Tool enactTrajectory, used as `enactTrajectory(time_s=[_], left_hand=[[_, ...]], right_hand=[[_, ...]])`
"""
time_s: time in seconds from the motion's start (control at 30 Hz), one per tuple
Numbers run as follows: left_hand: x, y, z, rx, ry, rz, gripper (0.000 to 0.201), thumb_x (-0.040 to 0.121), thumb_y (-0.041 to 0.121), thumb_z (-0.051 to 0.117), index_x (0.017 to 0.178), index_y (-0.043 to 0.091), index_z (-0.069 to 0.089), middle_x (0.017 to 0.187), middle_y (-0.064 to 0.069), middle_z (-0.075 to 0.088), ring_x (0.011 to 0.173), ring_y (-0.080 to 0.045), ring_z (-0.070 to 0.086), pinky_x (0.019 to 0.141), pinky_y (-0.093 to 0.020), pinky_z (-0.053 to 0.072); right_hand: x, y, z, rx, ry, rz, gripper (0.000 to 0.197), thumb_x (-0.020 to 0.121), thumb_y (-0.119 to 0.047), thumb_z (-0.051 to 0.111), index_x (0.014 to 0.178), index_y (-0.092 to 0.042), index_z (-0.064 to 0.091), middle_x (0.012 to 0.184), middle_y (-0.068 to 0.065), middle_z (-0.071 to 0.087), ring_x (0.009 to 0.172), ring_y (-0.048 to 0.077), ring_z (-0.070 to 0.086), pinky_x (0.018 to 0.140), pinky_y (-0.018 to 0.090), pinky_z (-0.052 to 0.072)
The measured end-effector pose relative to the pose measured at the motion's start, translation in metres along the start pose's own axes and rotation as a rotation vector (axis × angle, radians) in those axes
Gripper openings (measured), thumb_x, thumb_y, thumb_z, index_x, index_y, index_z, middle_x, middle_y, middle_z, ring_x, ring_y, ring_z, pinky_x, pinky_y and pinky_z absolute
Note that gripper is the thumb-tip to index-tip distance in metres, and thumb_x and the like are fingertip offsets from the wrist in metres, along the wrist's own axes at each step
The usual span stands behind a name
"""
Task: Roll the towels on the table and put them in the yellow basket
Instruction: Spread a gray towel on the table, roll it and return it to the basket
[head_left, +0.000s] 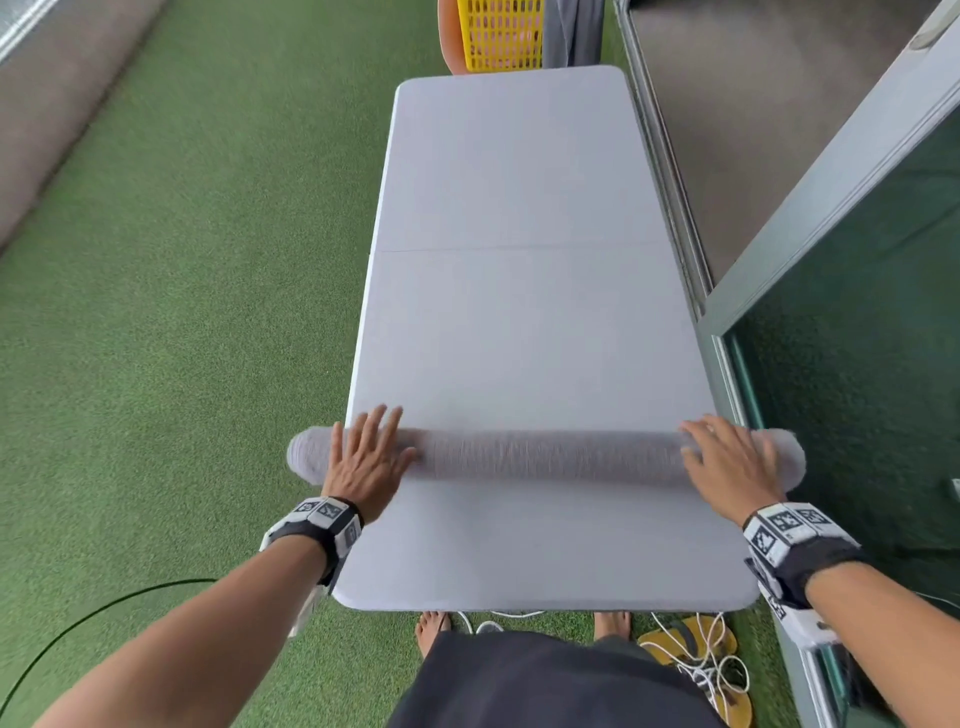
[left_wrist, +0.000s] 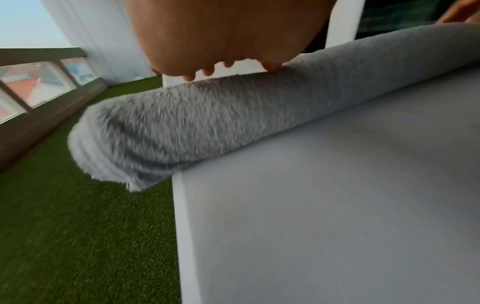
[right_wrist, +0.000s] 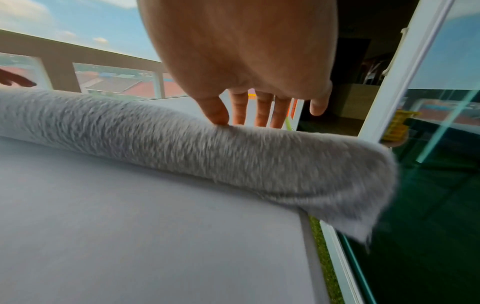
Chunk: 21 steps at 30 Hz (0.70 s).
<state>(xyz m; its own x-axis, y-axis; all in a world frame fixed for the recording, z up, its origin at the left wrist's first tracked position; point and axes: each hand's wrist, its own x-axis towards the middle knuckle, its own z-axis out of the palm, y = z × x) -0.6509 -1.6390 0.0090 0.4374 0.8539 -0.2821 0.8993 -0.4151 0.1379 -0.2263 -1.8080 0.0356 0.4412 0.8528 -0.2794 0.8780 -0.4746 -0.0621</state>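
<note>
Head view: grey towel is already a long roll lying crosswise near the near edge of the surface, both ends hanging past the left and right edges. Left hand and right hand lie flat on top near each end, fingers straight, grasping nothing. Yellow basket sits beyond the far edge, well apart. No other towel visible here. Left wrist view: left hand palm down, fingertips just touching the crest of the roll; overhanging end looks looser and fatter than the supported part. Right wrist view: right hand likewise flat, fingers pressing the top; the roll's end flap droops off the right edge. Judgement: the roll is about done; both hands should press evenly so it doesn't cone, then scoop from both ends, pinning the loose flap so it doesn't unwind in the carry to the basket.
</note>
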Motion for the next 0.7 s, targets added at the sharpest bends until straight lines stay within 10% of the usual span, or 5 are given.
enactTrajectory(time_s=[0.1,0.2,0.43,0.7], left_hand=[[0.007,-0.011,0.0,0.054,-0.096,-0.002,0.076,0.093,0.064,0.026,0.154,0.027,-0.001,0.158,0.007,-0.007,0.148,-0.021,-0.003,0.117,-0.048,-0.008],[0.008,-0.016,-0.003,0.095,-0.079,0.026,0.075,0.094,0.039,0.052,0.154,0.022,0.01,0.16,-0.001,0.015,0.147,-0.024,0.009,0.118,-0.05,0.004],[0.017,0.001,-0.012,0.103,-0.09,-0.013,0.045,0.091,0.034,0.06,0.131,0.017,0.049,0.115,-0.006,0.06,0.106,-0.025,0.057,0.093,-0.035,0.046],[-0.037,0.058,-0.004,-0.203,-0.177,-0.113,0.025,0.087,0.037,0.055,0.097,0.018,0.068,0.096,-0.006,0.063,0.083,-0.027,0.061,0.075,-0.032,0.054]], right_hand=[[0.007,0.012,0.005,0.053,-0.108,0.016,0.059,0.096,-0.064,0.033,0.149,-0.039,0.028,0.159,-0.01,0.023,0.146,0.013,0.02,0.116,0.052,0.0],[0.006,0.025,0.014,-0.097,-0.202,-0.034,0.074,0.09,-0.061,0.048,0.152,-0.041,0.011,0.161,-0.013,0.016,0.148,0.011,0.012,0.117,0.057,-0.001],[0.0,0.003,0.01,-0.004,-0.204,-0.022,0.052,0.084,-0.038,0.07,0.132,-0.029,0.052,0.119,-0.001,0.06,0.109,0.024,0.058,0.095,0.04,0.046],[-0.07,-0.089,0.03,0.179,-0.241,0.174,0.032,0.08,-0.05,0.071,0.096,-0.023,0.067,0.094,0.004,0.071,0.083,0.027,0.066,0.074,0.035,0.054]])
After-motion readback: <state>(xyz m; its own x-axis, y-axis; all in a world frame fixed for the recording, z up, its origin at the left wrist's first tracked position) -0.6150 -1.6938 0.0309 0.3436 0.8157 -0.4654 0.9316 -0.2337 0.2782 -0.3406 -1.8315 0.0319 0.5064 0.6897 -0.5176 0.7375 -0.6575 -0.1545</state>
